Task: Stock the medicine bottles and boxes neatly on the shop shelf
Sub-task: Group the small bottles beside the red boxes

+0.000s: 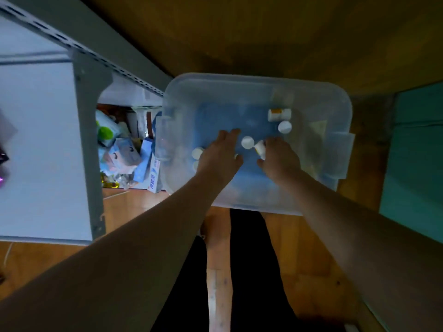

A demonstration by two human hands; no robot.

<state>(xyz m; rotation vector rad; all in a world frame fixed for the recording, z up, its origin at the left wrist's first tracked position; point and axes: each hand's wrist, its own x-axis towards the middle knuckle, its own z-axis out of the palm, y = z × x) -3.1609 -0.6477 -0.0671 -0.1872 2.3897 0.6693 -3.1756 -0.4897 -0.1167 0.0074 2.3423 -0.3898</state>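
A clear plastic bin [187, 97] stands on the floor with several white medicine bottles inside. Both my hands reach down into it. My left hand [221, 153] lies flat with fingers stretched over the blue bottom, between a white bottle [197, 153] at its left and an upright white bottle [247, 142] at its right. My right hand [279, 156] curls its fingers round a tilted white bottle [260, 147]. Farther back lie a bottle on its side [279, 114] and another upright one [284, 127].
A grey metal shelf unit [43, 144] stands at the left, its lowest level holding boxes and packets [124, 152]. A teal surface [417, 159] lies at the right. Wooden floor and my legs are below the bin.
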